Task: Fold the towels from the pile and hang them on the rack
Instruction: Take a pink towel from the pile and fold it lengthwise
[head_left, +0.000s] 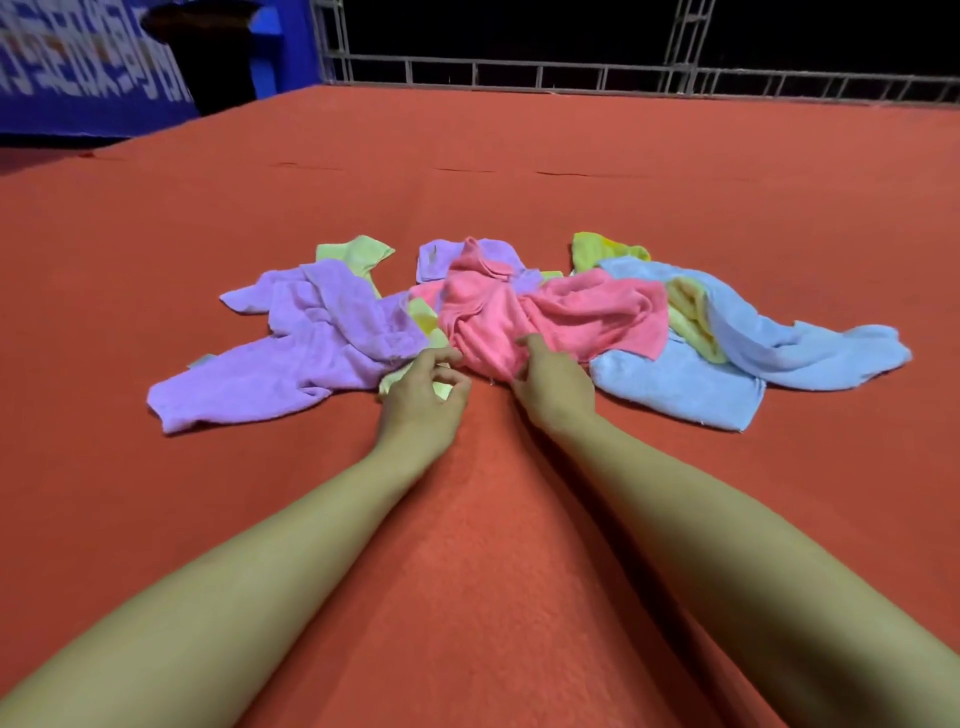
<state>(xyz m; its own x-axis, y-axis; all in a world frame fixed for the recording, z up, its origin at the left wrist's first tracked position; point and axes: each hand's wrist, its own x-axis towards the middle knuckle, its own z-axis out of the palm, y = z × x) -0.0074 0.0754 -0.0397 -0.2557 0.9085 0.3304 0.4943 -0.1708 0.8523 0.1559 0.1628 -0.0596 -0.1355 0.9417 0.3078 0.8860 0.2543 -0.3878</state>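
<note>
At pink towel (524, 322) (crumpled): both hands.

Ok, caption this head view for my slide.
Both hands, left and right, reach the pink towel in a crumpled towel pile on red cloth.

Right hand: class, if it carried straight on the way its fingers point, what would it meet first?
The right hand points away from the person into the pile, so it would probably meet the pink towel first; its fingers already seem to be at that towel's near edge, though depth is unclear.
</note>
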